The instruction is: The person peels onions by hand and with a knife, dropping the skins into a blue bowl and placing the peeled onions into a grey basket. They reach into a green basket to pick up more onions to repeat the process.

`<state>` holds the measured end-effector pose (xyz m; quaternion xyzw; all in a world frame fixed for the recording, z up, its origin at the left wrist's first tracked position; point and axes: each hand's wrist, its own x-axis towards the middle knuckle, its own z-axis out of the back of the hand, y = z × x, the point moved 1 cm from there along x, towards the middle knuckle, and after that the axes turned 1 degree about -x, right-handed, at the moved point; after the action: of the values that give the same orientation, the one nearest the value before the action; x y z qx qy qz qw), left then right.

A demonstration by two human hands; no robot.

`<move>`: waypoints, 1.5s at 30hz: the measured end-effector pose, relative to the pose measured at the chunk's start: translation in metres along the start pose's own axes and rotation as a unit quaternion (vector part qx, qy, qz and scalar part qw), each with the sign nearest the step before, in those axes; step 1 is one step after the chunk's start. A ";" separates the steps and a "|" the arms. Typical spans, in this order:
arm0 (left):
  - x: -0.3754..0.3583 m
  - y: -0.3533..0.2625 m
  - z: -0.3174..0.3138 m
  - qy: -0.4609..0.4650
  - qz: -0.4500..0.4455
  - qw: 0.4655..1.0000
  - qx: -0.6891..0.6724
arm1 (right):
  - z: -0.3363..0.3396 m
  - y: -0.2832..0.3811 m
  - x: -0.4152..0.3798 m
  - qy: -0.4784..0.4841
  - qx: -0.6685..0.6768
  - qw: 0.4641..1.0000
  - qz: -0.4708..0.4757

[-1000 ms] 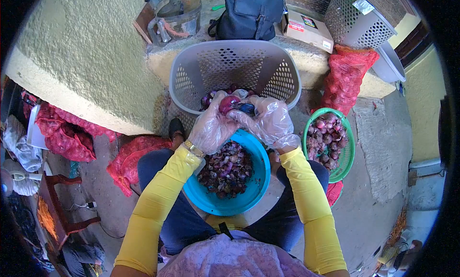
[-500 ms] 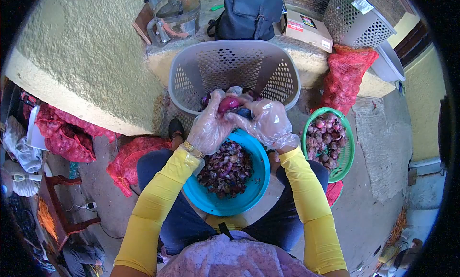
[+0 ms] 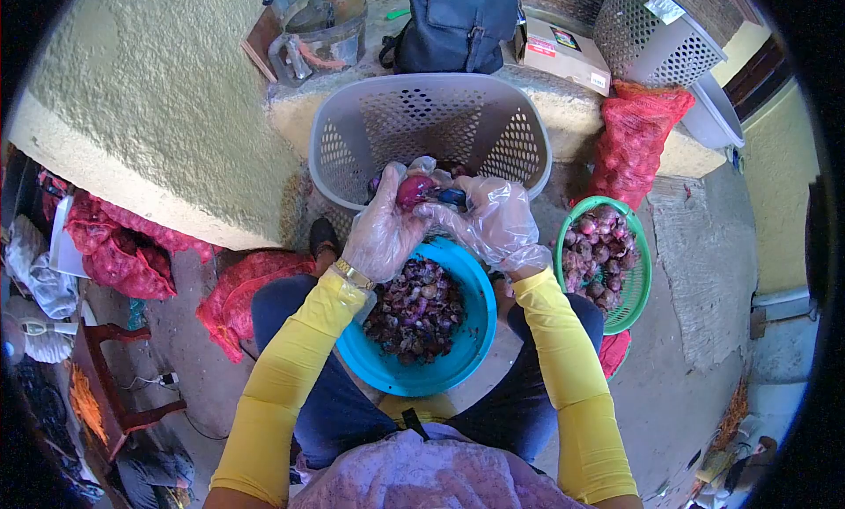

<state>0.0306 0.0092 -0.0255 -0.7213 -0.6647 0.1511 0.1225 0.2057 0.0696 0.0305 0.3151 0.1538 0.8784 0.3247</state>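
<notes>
Both of my hands are in clear plastic gloves, close together over the near rim of the grey perforated basket (image 3: 321, 179). Closed around a peeled purple onion (image 3: 414, 192) is my left hand (image 3: 385, 232). My right hand (image 3: 498, 220) grips a small dark-handled knife (image 3: 452, 197) against the onion's right side; its blade is mostly hidden. More purple onions lie in the basket, partly covered by my hands. Below, between my knees, a blue basin (image 3: 480, 320) holds a heap of dark onion skins (image 3: 414, 311).
At the right stands a green basket (image 3: 647, 280) of unpeeled onions, with a red mesh sack (image 3: 638, 143) behind it. More red sacks (image 3: 255, 293) lie at left. A black backpack (image 3: 462, 25), a cardboard box (image 3: 563, 55) and a clear bucket (image 3: 326, 29) sit on the ledge.
The onion has shifted slightly left and turned in my left hand. My right hand has rotated a little, showing more of the dark handle. Everything around stays put.
</notes>
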 end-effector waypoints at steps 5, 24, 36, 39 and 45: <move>-0.003 -0.001 -0.016 -0.021 0.027 0.999 -0.019 | 0.002 0.000 0.000 -0.017 -0.013 1.000 0.007; 0.000 0.005 -0.002 -0.022 -0.010 0.999 -0.024 | 0.001 0.005 0.001 -0.010 -0.013 1.000 0.010; 0.001 -0.002 0.006 0.008 -0.005 0.999 0.035 | -0.004 -0.005 -0.002 0.054 -0.035 0.998 0.025; -0.003 -0.004 -0.001 0.032 0.002 0.999 0.036 | -0.005 0.000 -0.002 0.042 -0.049 0.997 0.045; -0.006 -0.008 -0.005 -0.034 -0.017 0.995 0.090 | -0.005 0.001 -0.003 0.132 0.007 0.989 0.073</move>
<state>0.0250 0.0037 -0.0172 -0.6907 -0.6639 0.2329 0.1671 0.2034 0.0667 0.0259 0.2092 0.1775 0.9327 0.2343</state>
